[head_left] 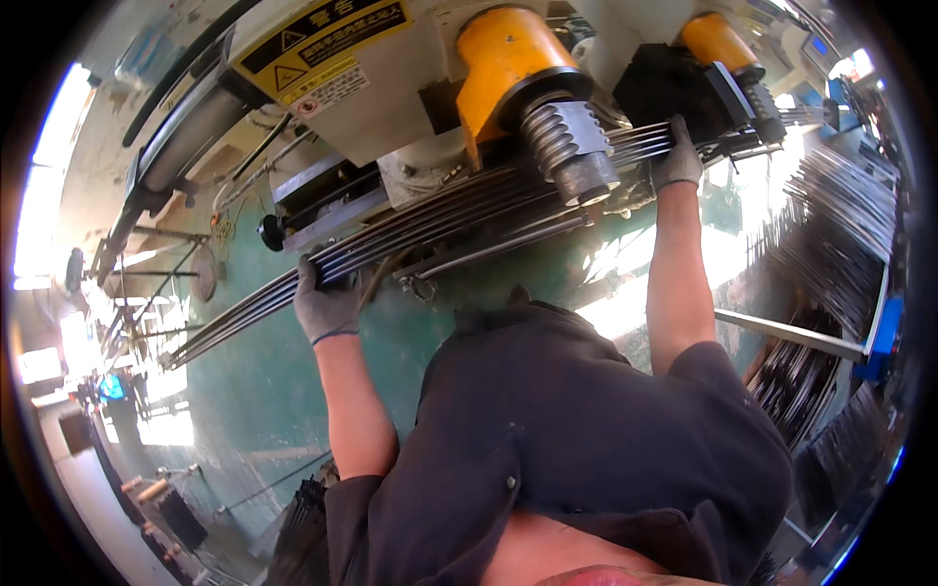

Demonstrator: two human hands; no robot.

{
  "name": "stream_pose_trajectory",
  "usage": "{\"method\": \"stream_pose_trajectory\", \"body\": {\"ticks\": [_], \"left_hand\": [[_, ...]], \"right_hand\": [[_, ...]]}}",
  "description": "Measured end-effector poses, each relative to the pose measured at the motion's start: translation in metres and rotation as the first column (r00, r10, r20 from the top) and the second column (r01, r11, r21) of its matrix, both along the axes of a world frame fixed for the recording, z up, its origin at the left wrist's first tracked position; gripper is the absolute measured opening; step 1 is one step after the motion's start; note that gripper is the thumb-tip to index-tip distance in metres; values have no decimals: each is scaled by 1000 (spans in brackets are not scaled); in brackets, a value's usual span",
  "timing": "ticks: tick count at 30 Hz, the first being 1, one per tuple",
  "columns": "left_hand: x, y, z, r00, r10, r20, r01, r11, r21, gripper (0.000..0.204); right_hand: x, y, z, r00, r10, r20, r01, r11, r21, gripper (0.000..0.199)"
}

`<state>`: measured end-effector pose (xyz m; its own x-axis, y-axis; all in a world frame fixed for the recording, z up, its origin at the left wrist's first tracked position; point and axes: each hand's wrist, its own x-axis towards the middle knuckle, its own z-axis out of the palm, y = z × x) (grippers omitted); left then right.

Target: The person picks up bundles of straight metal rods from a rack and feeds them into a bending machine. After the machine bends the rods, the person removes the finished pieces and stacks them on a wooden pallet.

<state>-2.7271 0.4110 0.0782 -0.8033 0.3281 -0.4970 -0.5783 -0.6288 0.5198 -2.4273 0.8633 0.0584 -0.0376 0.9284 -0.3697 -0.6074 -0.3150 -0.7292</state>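
A bundle of long thin metal rods (440, 220) runs across the front of a machine, from lower left to upper right. My left hand (324, 305), in a grey glove, is closed around the bundle near its left part. My right hand (676, 161), also gloved, grips the same rods farther right, close to a black clamp block (684, 83). Between my hands, a grey threaded roller (572, 146) on an orange housing (503, 59) sits just above the rods. My dark shirt fills the lower middle.
The cream machine body (391, 98) carries a yellow warning label (318, 34). A second orange housing (718, 39) sits at the upper right. Racks of more rods (840, 225) stand on the right. A green floor (254, 391) lies below, with rod piles (298, 532) at the bottom.
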Motion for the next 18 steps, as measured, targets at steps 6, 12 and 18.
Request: {"method": "stream_pose_trajectory", "body": {"ticks": [6, 12, 18], "left_hand": [[24, 32, -7, 1000, 0, -20, 0, 1000, -10, 31], [52, 49, -7, 984, -178, 12, 178, 983, 42, 34], [46, 26, 1, 999, -39, -4, 39, 983, 181, 39]], "right_hand": [[-41, -90, 20, 886, 139, 442, -173, 984, 37, 40], [-4, -37, -1, 904, 179, 388, -252, 957, 145, 36], [61, 86, -71, 889, 144, 435, -228, 962, 148, 42]]}}
